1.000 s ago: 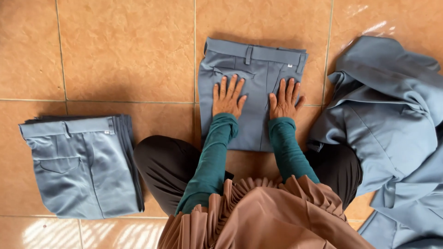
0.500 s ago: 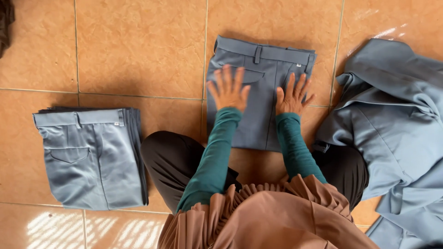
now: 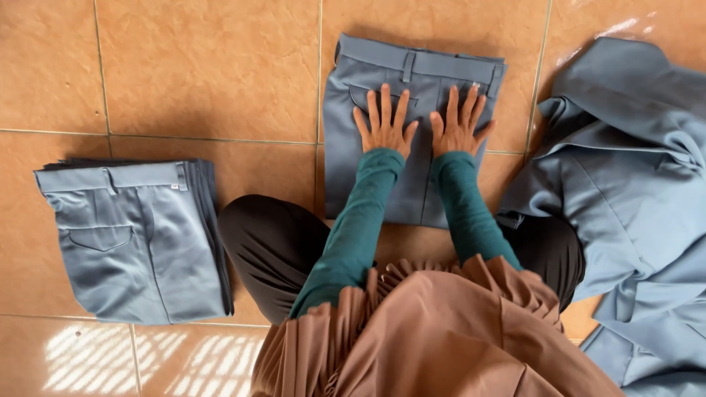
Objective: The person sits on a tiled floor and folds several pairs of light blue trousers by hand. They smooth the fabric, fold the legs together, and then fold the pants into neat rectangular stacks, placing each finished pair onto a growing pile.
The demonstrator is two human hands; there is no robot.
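Your left hand [image 3: 385,125] and right hand [image 3: 459,123] lie flat, fingers spread, gripping nothing, on the folded trousers [image 3: 368,184] on the floor [image 3: 206,73] before your knees. Risk: uneven pressure could shift the fold and leave creases.

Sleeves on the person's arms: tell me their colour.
The sleeves are dark teal green, seen clearly in the head view.
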